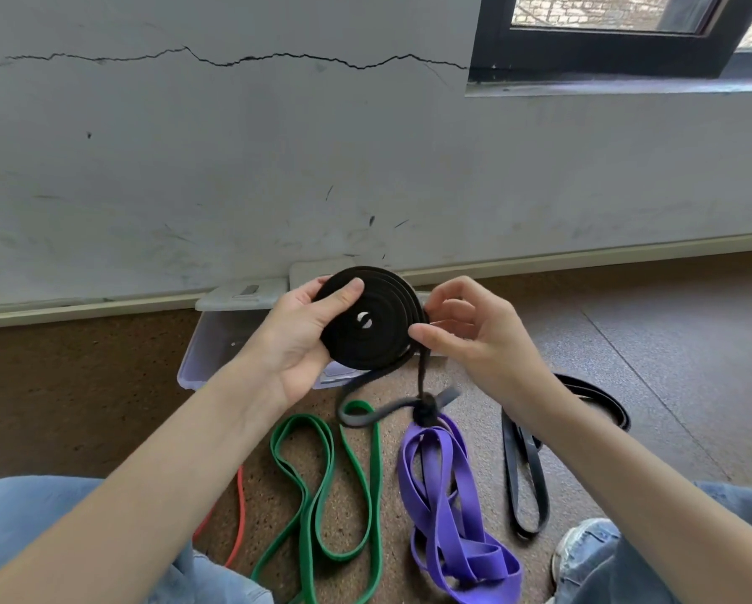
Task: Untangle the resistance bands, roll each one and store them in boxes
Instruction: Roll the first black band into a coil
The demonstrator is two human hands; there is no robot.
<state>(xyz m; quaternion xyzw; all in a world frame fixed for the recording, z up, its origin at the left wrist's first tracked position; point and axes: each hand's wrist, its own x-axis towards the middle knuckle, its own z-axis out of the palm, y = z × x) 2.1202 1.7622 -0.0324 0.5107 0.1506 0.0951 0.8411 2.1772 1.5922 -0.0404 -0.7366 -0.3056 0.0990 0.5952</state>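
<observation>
A black resistance band (pixel 376 337) is wound into a flat coil held up in front of me. My left hand (pixel 304 337) grips the coil from the left, thumb across its face. My right hand (pixel 474 333) pinches the coil's right edge where the loose tail leaves it. The tail (pixel 422 377) hangs down to a knot (pixel 426 411) just above a purple band (pixel 448 507) lying in loops on the floor. A green band (pixel 322 486) lies left of the purple one. An open clear plastic box (pixel 208 350) sits on the floor behind the coil.
Another black band (pixel 527 473) lies at the right and an orange band (pixel 240 516) at the left. White box lids (pixel 234 296) lean at the wall's base. My knees in jeans frame the lower corners, a shoe (pixel 583 547) at the right.
</observation>
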